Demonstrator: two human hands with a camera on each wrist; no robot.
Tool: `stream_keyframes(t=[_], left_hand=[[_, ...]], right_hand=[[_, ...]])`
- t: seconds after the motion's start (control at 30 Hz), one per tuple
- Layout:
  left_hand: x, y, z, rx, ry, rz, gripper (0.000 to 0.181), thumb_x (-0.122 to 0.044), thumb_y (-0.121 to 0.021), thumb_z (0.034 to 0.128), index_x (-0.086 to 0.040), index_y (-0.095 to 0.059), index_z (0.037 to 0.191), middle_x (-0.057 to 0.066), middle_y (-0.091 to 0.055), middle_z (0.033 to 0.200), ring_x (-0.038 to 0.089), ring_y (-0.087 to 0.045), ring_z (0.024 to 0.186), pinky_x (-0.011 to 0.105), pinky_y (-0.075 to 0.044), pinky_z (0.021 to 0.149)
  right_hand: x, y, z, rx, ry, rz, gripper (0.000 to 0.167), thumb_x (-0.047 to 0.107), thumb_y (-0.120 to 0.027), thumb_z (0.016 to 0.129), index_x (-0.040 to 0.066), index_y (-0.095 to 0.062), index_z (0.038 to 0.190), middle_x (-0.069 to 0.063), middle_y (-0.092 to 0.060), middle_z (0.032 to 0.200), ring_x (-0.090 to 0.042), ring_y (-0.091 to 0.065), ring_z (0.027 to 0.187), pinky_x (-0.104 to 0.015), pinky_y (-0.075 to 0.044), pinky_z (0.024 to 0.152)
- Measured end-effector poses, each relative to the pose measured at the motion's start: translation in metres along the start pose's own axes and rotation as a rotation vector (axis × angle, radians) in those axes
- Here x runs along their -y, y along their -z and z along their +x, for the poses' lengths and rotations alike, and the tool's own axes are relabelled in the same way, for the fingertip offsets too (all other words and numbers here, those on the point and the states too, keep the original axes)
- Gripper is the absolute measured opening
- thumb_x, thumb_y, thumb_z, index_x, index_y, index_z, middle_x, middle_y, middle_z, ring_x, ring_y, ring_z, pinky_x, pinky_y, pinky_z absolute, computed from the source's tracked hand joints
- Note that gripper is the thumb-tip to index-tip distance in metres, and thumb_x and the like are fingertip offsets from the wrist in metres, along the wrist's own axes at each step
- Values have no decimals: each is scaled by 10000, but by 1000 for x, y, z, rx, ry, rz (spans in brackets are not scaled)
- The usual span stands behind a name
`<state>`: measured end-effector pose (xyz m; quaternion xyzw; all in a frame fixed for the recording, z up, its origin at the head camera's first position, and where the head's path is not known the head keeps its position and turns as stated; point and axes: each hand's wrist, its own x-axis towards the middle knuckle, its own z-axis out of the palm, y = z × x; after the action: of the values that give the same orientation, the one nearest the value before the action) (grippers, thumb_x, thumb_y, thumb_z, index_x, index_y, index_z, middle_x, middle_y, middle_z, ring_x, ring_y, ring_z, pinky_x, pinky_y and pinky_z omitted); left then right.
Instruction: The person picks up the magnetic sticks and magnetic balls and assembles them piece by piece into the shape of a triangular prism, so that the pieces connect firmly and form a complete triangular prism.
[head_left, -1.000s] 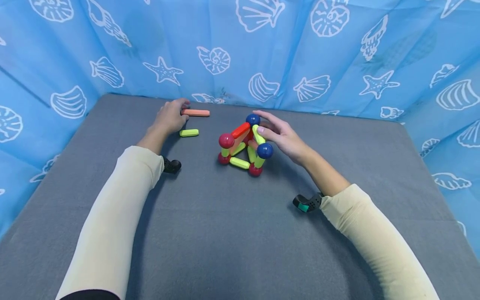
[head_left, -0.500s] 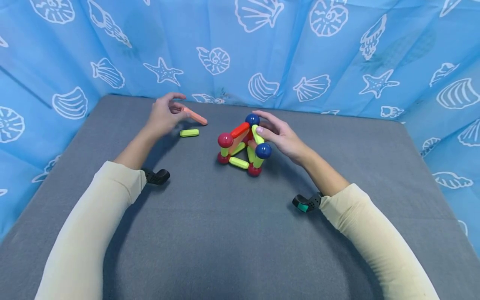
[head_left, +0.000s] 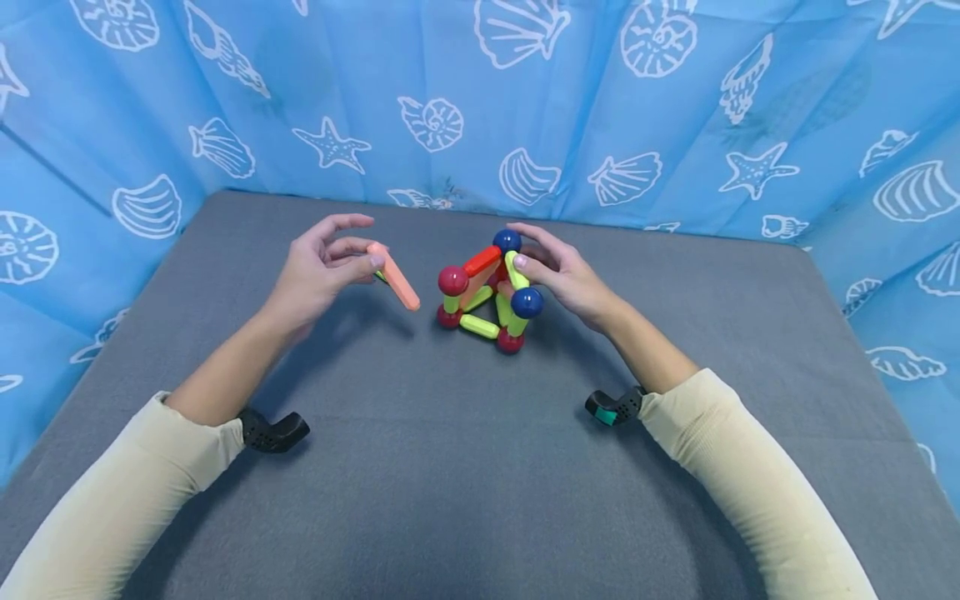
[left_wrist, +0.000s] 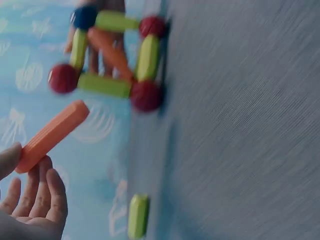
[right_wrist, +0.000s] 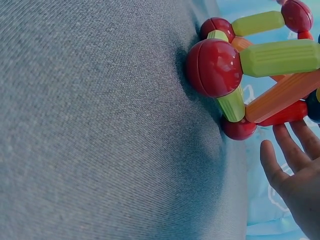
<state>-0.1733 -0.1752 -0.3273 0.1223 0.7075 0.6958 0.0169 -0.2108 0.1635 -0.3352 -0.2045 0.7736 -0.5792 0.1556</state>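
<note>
My left hand (head_left: 318, 267) pinches a long orange magnetic rod (head_left: 397, 283) near one end, between thumb and fingertips, held tilted above the cloth. To its right stands a frame of magnetic rods and balls: red balls (head_left: 453, 281) and green rods (head_left: 480, 326) low down, blue balls (head_left: 527, 302) and a red rod (head_left: 482, 262) on top. Orange rods (right_wrist: 280, 97) run diagonally across its sides. My right hand (head_left: 566, 271) holds the frame's back right, thumb on a top green rod (head_left: 516, 270), index finger at the rear blue ball (head_left: 507, 241). The orange rod and frame are apart.
A loose short green rod (left_wrist: 138, 216) lies on the grey cloth (head_left: 480, 467), mostly hidden behind the left fingers in the head view. A blue curtain (head_left: 480, 100) with white shell prints hangs along the table's back and sides.
The left hand has lifted the long orange rod off the cloth and brought it nearer, its free end swinging down toward the frame. The right hand and frame stay put.
</note>
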Motion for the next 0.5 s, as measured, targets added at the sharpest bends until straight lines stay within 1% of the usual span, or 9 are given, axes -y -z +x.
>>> stream_keyframes(t=[0.1, 0.2, 0.27, 0.4, 0.5], left_hand=[[5, -14, -13, 1, 35, -62, 490, -72, -708, 921, -70, -502, 1365, 37, -735, 1060, 147, -711, 922, 288, -561, 824], [11, -34, -23, -26, 86, -126, 519, -52, -715, 911, -70, -483, 1374, 32, -739, 1043, 147, -714, 924, 306, -559, 848], [15, -47, -28, -44, 105, -153, 532, -33, -714, 906, -73, -470, 1376, 34, -736, 1038, 151, -716, 935, 315, -559, 856], [22, -69, -33, -69, 88, -157, 555, -7, -720, 893, -70, -458, 1377, 85, -729, 1076, 173, -716, 980, 312, -549, 879], [25, -82, -34, -111, 78, -169, 556, 3, -732, 880, -73, -474, 1366, 124, -723, 1096, 188, -715, 995, 306, -543, 886]], right_hand=[[0, 0, 0, 1, 2, 0, 550, 258, -496, 1036, 139, -331, 1547, -146, -450, 1500, -286, -446, 1365, -519, -383, 1086], [-1, 0, -1, -2, 5, -1, 542, 249, -493, 1038, 138, -335, 1544, -152, -445, 1501, -284, -442, 1368, -524, -391, 1078], [-1, 0, 0, -3, 5, -3, 542, 253, -496, 1037, 137, -337, 1542, -146, -448, 1499, -279, -445, 1365, -525, -400, 1071], [-1, 0, 1, -1, 2, -9, 551, 263, -498, 1036, 129, -331, 1544, -146, -452, 1495, -280, -453, 1358, -527, -407, 1064], [-1, 0, 2, 1, 0, -10, 555, 259, -496, 1036, 122, -325, 1545, -155, -446, 1499, -284, -450, 1361, -529, -402, 1068]])
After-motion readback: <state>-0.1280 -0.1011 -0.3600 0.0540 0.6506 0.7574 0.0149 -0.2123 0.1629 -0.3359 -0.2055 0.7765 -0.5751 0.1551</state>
